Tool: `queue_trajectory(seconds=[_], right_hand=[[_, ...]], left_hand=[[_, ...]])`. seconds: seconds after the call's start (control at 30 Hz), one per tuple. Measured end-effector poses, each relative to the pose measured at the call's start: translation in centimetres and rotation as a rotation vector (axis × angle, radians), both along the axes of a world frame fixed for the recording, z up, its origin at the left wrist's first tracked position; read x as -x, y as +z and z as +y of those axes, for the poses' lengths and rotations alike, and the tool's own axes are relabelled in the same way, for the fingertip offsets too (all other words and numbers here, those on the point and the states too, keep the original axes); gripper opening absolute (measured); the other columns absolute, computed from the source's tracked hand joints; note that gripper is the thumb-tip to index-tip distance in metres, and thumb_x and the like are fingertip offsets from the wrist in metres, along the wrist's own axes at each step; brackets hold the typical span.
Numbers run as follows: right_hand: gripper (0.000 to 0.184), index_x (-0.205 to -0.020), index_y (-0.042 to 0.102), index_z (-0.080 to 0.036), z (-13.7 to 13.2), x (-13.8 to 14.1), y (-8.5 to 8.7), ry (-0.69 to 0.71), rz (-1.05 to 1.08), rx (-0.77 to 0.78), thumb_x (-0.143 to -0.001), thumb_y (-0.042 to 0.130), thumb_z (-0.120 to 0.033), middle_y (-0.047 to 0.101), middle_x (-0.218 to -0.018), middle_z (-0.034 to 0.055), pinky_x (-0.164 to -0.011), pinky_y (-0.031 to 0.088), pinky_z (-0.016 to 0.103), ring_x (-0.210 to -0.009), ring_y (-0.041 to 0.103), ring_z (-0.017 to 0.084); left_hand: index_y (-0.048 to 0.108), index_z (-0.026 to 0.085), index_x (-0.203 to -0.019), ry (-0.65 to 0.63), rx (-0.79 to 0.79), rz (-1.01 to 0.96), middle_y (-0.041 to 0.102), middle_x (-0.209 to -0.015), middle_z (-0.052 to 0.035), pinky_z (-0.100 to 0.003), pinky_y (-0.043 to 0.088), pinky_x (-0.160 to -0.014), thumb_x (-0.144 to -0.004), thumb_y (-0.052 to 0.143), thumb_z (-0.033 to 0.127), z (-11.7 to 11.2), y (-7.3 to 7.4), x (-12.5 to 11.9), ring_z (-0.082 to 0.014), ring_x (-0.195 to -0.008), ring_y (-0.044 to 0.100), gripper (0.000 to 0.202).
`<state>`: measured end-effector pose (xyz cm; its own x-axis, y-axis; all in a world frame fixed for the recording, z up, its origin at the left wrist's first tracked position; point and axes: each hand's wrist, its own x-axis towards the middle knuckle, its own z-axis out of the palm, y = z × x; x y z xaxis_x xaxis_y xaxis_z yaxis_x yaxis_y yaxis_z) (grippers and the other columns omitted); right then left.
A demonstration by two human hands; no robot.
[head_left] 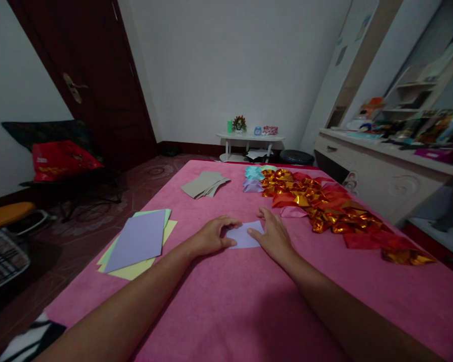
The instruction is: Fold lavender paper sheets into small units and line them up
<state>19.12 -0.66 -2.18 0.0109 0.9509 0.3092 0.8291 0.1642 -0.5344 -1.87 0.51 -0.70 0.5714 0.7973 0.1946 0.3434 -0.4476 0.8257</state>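
A small sheet of lilac paper (245,235) lies on the pink cloth in front of me, between my two hands. My left hand (216,235) grips its left edge, thumb at the near corner and fingers at the far one. On the right side, my right hand (274,232) has its thumb on top of the sheet and its fingers around the far right edge. Part of the paper's right end is hidden under that hand. To the left rests a stack of larger coloured sheets (138,241), lilac on top with green and yellow showing beneath.
Grey-brown paper pieces (204,184) lie farther back on the pink-covered table (219,311). Folded shiny gold and red pieces (302,193) spread along the right side, beside folded pale blue and lilac ones (253,179). A white side table (251,137) stands against the wall.
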Motion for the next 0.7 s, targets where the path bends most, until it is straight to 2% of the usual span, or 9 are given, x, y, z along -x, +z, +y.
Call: queue_trajectory(seconds=[0.1, 0.2, 0.27, 0.37, 0.43, 0.5, 0.6, 0.7], right_hand=[[0.055, -0.120, 0.053, -0.020, 0.9, 0.1, 0.1, -0.031, 0.036, -0.006, -0.068, 0.068, -0.029, 0.065, -0.106, 0.0079, -0.079, 0.045, 0.036, -0.093, 0.061, 0.024], [0.035, -0.100, 0.064, -0.022, 1.5, 0.4, 0.1, -0.011, 0.178, 0.053, -0.066, 0.069, -0.025, 0.068, -0.081, 0.0013, -0.064, 0.045, 0.030, -0.070, 0.062, 0.018], [0.031, -0.095, 0.065, -0.021, 1.7, 0.5, 0.1, 0.031, 0.436, 0.060, -0.065, 0.068, -0.027, 0.067, -0.073, -0.0003, -0.058, 0.045, 0.028, -0.063, 0.061, 0.016], [0.038, -0.097, 0.062, -0.018, 1.5, 0.4, 0.6, 0.055, 0.913, 0.011, -0.064, 0.071, -0.035, 0.068, -0.074, 0.0018, -0.056, 0.047, 0.028, -0.062, 0.062, 0.017], [0.042, -0.096, 0.061, -0.017, 1.2, 0.4, 1.0, 0.038, 1.120, -0.009, -0.061, 0.074, -0.037, 0.068, -0.074, 0.0019, -0.056, 0.048, 0.028, -0.061, 0.062, 0.017], [0.044, -0.095, 0.061, -0.017, 0.9, 0.6, 1.5, 0.038, 1.221, -0.006, -0.058, 0.077, -0.035, 0.067, -0.073, 0.0012, -0.056, 0.048, 0.027, -0.059, 0.060, 0.015], [0.044, -0.094, 0.060, -0.017, 0.4, 1.0, 1.9, 0.081, 1.276, 0.021, -0.058, 0.079, -0.032, 0.066, -0.074, 0.0005, -0.056, 0.047, 0.026, -0.059, 0.059, 0.014], [0.044, -0.097, 0.058, -0.018, 0.0, 1.4, 2.3, 0.139, 1.310, 0.011, -0.062, 0.077, -0.036, 0.066, -0.077, 0.0009, -0.056, 0.047, 0.025, -0.060, 0.059, 0.014]], left_hand=[[0.065, 0.017, -0.110, 0.056, -0.014, -0.023, 0.064, -0.108, -0.0092, -0.034, 0.047, -0.087, -0.065, 0.071, 0.015, 0.0, -0.3, -0.4, -0.0194, -0.096, 0.059, 0.045], [0.061, 0.018, -0.116, 0.126, -0.005, -0.121, 0.061, -0.111, -0.0100, -0.034, 0.047, -0.086, -0.061, 0.076, 0.017, 0.2, -0.7, -0.6, -0.0199, -0.097, 0.058, 0.057], [0.054, 0.017, -0.124, 0.236, 0.045, -0.257, 0.058, -0.116, -0.0120, -0.034, 0.049, -0.082, -0.060, 0.079, 0.022, 0.5, -0.7, -0.8, -0.0198, -0.097, 0.058, 0.069], [0.045, 0.017, -0.130, 0.407, 0.181, -0.510, 0.055, -0.117, -0.0130, -0.030, 0.051, -0.074, -0.063, 0.077, 0.033, 0.8, -0.4, -0.9, -0.0169, -0.090, 0.060, 0.076], [0.044, 0.015, -0.129, 0.418, 0.269, -0.598, 0.058, -0.107, -0.0112, -0.027, 0.050, -0.066, -0.066, 0.074, 0.041, 0.8, 0.0, -1.0, -0.0147, -0.081, 0.061, 0.074], [0.051, 0.013, -0.120, 0.341, 0.318, -0.575, 0.063, -0.091, -0.0079, -0.023, 0.047, -0.060, -0.069, 0.071, 0.047, 0.5, 0.5, -1.1, -0.0128, -0.070, 0.060, 0.065], [0.064, 0.009, -0.090, 0.211, 0.316, -0.474, 0.063, -0.072, -0.0045, -0.021, 0.041, -0.055, -0.070, 0.069, 0.048, -0.5, 0.7, -1.7, -0.0102, -0.060, 0.054, 0.044], [0.062, 0.010, -0.066, 0.274, 0.317, -0.466, 0.057, -0.058, -0.0013, -0.020, 0.035, -0.051, -0.068, 0.071, 0.046, -1.2, 0.7, -2.6, -0.0085, -0.053, 0.048, 0.038]])
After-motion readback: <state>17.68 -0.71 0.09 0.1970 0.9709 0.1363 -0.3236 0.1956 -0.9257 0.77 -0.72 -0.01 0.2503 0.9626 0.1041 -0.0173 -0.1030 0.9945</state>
